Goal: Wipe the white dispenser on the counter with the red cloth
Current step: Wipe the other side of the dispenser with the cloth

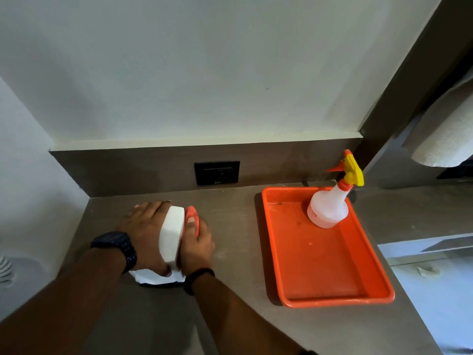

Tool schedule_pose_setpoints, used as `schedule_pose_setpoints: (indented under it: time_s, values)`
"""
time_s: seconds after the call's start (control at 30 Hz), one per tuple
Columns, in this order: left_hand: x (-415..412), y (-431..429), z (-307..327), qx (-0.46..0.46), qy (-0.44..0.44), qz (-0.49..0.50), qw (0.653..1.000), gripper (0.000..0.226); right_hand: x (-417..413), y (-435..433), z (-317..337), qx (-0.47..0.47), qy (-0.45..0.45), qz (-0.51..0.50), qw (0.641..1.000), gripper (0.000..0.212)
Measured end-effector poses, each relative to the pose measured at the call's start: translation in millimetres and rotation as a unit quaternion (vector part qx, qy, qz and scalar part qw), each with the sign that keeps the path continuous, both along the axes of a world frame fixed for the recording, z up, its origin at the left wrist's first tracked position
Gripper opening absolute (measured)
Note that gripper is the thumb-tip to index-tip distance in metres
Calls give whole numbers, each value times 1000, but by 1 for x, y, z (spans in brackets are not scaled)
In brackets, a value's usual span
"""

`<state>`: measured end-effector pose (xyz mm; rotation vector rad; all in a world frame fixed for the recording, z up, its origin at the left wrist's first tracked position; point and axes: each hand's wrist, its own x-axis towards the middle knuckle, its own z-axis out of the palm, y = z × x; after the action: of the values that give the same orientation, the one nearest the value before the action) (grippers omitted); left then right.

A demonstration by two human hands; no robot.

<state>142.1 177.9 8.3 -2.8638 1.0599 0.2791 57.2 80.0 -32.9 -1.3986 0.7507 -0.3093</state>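
Far left, low: a pale ribbed object (5, 270) at the frame edge, cut off; could not tell what it was.

Left hand (144, 234), dark watch (117, 245) on the wrist, lay over the left flank of the white dispenser (172, 233), fingers curled round it. Grip closed on the body, apparently to brace it so it would not slide under rubbing. The dispenser stood on the brown surface (230, 226), left of centre, well clear of the back wall. A white sheet or flap (158, 279) showed beneath its near end; whether this belonged to the dispenser, I could not tell.

Right hand (197, 245), thin dark band (198, 278) at the wrist, pressed against the dispenser's right side with the red cloth (192, 219) bunched under the fingers. Grip closed on the cloth; only a small fold showed beyond the fingertips. Judged: wiping under way on the right flank, the top face not covered by the cloth.

Behind, on the dark backsplash: a black socket (217, 172).

Right: an orange tray (332, 301) flat on the surface, well apart from the hands. A spray bottle (329, 208) with yellow and orange trigger stood upright in its far corner, likely parked there to catch drips.

Far right, above: a paper towel roll (445, 139).
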Motion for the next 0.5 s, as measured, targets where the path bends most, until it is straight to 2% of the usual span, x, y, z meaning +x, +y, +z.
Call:
schedule_pose_setpoints:
  time_s: [0.13, 0.27, 0.37, 0.5]
  values:
    - [-1, -1, 3, 8, 2, -10, 1000, 145, -14, 12, 5, -9, -23, -2, 1000, 14]
    - [1, 0, 2, 4, -4, -29, 1000, 138, 1, 1, 12, -80, -78, 14, 994, 29]
    - [1, 0, 2, -11, 5, -11, 1000, 137, 18, -10, 13, -72, -52, 29, 996, 31]
    - [2, 0, 0, -19, 9, 2, 1000, 139, 14, -8, 0, -28, 36, -29, 999, 32]
